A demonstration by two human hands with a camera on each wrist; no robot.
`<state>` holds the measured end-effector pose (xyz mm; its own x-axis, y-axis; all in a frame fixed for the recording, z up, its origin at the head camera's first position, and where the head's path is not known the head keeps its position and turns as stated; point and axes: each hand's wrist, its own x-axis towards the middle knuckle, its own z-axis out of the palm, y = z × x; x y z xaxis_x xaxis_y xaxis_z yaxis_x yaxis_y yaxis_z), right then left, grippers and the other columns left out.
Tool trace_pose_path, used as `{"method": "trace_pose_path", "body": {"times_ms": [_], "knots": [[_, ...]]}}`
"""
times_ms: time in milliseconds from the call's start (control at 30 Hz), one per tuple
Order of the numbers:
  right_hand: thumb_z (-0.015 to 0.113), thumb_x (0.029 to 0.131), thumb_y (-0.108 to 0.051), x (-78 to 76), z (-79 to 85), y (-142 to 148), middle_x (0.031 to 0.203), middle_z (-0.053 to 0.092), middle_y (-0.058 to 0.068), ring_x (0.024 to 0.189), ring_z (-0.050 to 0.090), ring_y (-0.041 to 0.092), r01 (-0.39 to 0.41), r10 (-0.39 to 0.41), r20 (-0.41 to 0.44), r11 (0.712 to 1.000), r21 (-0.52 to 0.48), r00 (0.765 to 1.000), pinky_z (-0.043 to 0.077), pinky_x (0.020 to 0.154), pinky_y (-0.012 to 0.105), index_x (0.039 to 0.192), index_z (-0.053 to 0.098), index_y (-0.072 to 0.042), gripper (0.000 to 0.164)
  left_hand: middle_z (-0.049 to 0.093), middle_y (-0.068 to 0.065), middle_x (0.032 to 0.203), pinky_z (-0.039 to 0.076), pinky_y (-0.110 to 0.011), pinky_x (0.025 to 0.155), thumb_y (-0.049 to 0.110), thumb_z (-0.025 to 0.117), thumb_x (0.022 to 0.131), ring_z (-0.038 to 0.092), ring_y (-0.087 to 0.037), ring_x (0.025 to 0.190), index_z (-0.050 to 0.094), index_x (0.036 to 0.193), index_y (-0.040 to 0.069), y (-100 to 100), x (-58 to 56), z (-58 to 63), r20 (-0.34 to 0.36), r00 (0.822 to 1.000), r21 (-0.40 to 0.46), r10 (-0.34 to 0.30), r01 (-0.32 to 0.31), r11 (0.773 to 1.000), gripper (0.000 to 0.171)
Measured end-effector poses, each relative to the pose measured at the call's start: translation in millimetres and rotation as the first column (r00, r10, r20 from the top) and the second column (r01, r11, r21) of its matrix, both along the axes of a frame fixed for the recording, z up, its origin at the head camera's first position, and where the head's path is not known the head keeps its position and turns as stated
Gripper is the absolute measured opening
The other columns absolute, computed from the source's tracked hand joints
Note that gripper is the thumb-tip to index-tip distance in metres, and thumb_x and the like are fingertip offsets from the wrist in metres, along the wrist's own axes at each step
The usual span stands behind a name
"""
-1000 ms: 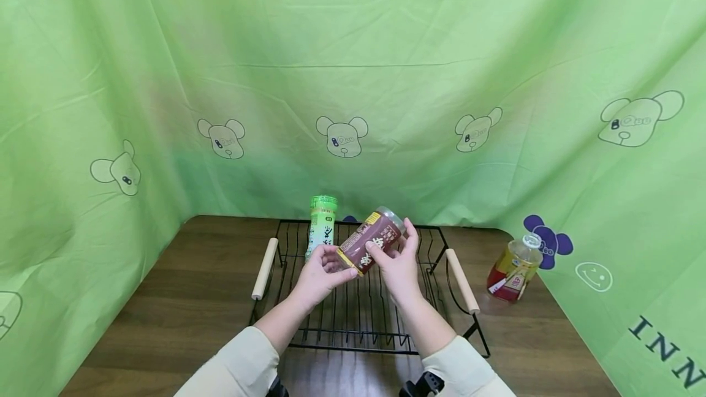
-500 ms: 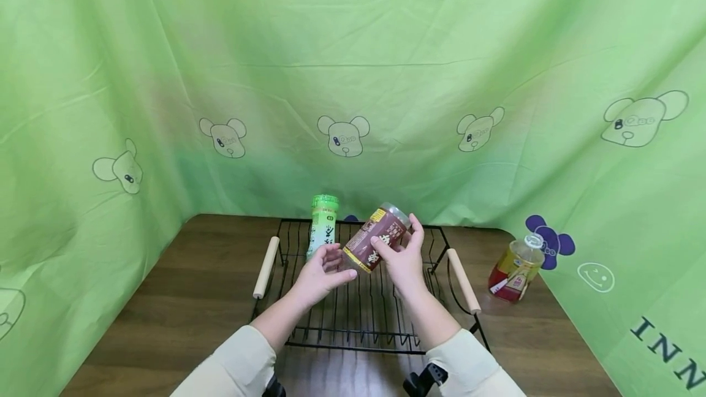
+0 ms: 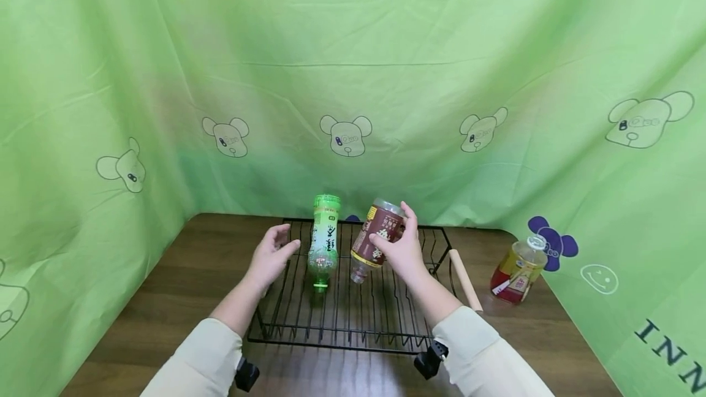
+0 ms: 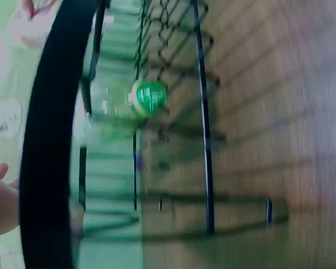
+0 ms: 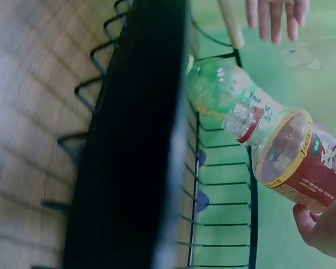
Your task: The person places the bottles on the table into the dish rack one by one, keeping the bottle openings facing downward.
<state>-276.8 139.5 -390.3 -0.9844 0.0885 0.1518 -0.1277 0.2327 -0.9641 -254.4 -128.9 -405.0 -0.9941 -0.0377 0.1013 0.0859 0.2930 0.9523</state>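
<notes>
While my right hand [image 3: 405, 253] holds the brown bottle [image 3: 377, 233], thumb on the near side and fingers behind, the bottle hangs upside down over the black rack [image 3: 342, 347]. It tilts: the flat bottom is up and leans a bit to the right, and the thin neck points down, a bit left and toward me. I see no cap on that neck. I can't tell if the neck touches the wires. My left hand [image 3: 270, 257] is loose and holds nothing, with a gap between thumb and fingers. The brown bottle is off to the right of it, so my right hand is much nearer.

Between the two sits the green bottle [image 3: 324, 234], also upside down in the rack, its green cap low and near me. It's the thing in the way on the left side, just beside the brown one but apart up top. A wood handle [image 3: 466, 279] is on the rack's right side. Past it, a red and yellow bottle [image 3: 517, 271] stands on the bench [image 3: 187, 287]. A green cloth [image 3: 353, 35] hangs behind everything.
</notes>
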Motion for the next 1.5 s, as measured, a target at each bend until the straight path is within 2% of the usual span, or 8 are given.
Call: {"method": "trace_pose_path", "body": {"times_ms": [133, 233, 433, 533, 867, 1000, 1233, 1500], "knots": [[0.073, 0.08, -0.009, -6.4, 0.5, -3.3, 0.152, 0.026, 0.02, 0.129, 0.046, 0.044, -0.03, 0.029, 0.015, 0.998, 0.062, 0.999, 0.048, 0.096, 0.059, 0.156, 0.011, -0.028, 0.099, 0.036, -0.025, 0.151, 0.038, -0.057, 0.108, 0.022, 0.06, 0.095, 0.04, -0.044, 0.134, 0.039, 0.147, 0.004, -18.3, -0.5, -3.4, -0.008, 0.999, -0.106, 0.047, -0.048, 0.993, 0.058], [0.073, 0.081, -0.01, -10.3, 0.9, -7.1, 0.152, 0.026, 0.02, 0.129, 0.046, 0.044, -0.051, 0.049, 0.024, 0.994, 0.097, 0.999, 0.049, 0.095, 0.059, 0.156, 0.013, -0.029, 0.098, 0.033, -0.026, 0.152, 0.041, -0.058, 0.103, 0.023, 0.059, 0.095, 0.042, -0.046, 0.131, 0.034, 0.15, 0.005, -27.7, -0.6, -8.4, 0.026, 0.998, -0.164, 0.054, -0.049, 0.985, 0.062], [0.074, 0.079, -0.009, -13.2, 1.3, -15.0, 0.152, 0.026, 0.022, 0.131, 0.044, 0.046, -0.098, 0.092, 0.05, 0.984, 0.151, 0.995, 0.048, 0.096, 0.06, 0.156, 0.016, -0.027, 0.098, 0.026, -0.03, 0.155, 0.042, -0.059, 0.103, 0.022, 0.056, 0.097, 0.041, -0.048, 0.133, 0.018, 0.154, -0.003, -36.5, -2.1, -24.8, 0.179, 0.984, -0.156, -0.009, 0.038, 0.987, 0.072], [0.075, 0.079, -0.008, -14.1, 0.7, -18.2, 0.151, 0.028, 0.022, 0.13, 0.044, 0.046, -0.12, 0.113, 0.055, 0.978, 0.17, 0.992, 0.048, 0.096, 0.059, 0.156, 0.015, -0.026, 0.098, 0.026, -0.03, 0.155, 0.042, -0.059, 0.102, 0.02, 0.053, 0.098, 0.041, -0.048, 0.133, 0.015, 0.154, -0.004, -37.3, -3.1, -33.1, 0.218, 0.976, -0.136, -0.023, 0.053, 0.989, 0.072], [0.075, 0.078, -0.007, -21.1, -3.5, -22.8, 0.147, 0.031, 0.024, 0.122, 0.051, 0.046, -0.137, 0.121, 0.085, 0.964, 0.226, 0.989, 0.049, 0.095, 0.059, 0.155, 0.017, -0.025, 0.098, 0.027, -0.032, 0.154, 0.033, -0.063, 0.108, 0.008, 0.047, 0.099, 0.037, -0.048, 0.136, 0.014, 0.155, -0.001, -34.8, -1.1, -36.7, 0.224, 0.974, -0.074, -0.03, 0.047, 0.996, 0.066], [0.074, 0.079, -0.007, -24.0, -6.2, -21.6, 0.148, 0.03, 0.026, 0.122, 0.052, 0.047, -0.131, 0.109, 0.097, 0.959, 0.25, 0.989, 0.05, 0.093, 0.059, 0.155, 0.019, -0.022, 0.095, 0.026, -0.031, 0.155, 0.032, -0.063, 0.109, 0.008, 0.046, 0.099, 0.035, -0.048, 0.138, 0.013, 0.155, -0.001, -34.3, -1.3, -37.4, 0.226, 0.973, -0.07, -0.033, 0.05, 0.996, 0.066], [0.068, 0.086, -0.003, -25.5, -9.1, -21.2, 0.15, 0.028, 0.027, 0.12, 0.055, 0.042, -0.145, 0.125, 0.086, 0.945, 0.293, 0.988, 0.056, 0.085, 0.047, 0.155, 0.021, -0.02, 0.085, 0.023, -0.03, 0.156, 0.03, -0.064, 0.111, 0.008, 0.045, 0.098, 0.032, -0.048, 0.14, 0.012, 0.156, 0.001, -33.9, -2.0, -38.2, 0.234, 0.972, -0.054, -0.035, 0.049, 0.997, 0.067], [0.073, 0.085, -0.009, -24.6, -7.3, -22.8, 0.152, 0.026, 0.027, 0.123, 0.054, 0.042, -0.142, 0.112, 0.103, 0.922, 0.359, 0.988, 0.056, 0.085, 0.046, 0.155, 0.025, -0.02, 0.085, 0.023, -0.031, 0.157, 0.029, -0.063, 0.111, 0.008, 0.046, 0.098, 0.032, -0.048, 0.14, 0.012, 0.156, 0.001, -35.2, -2.7, -38.8, 0.228, 0.973, -0.054, -0.029, 0.042, 0.998, 0.067]]}}
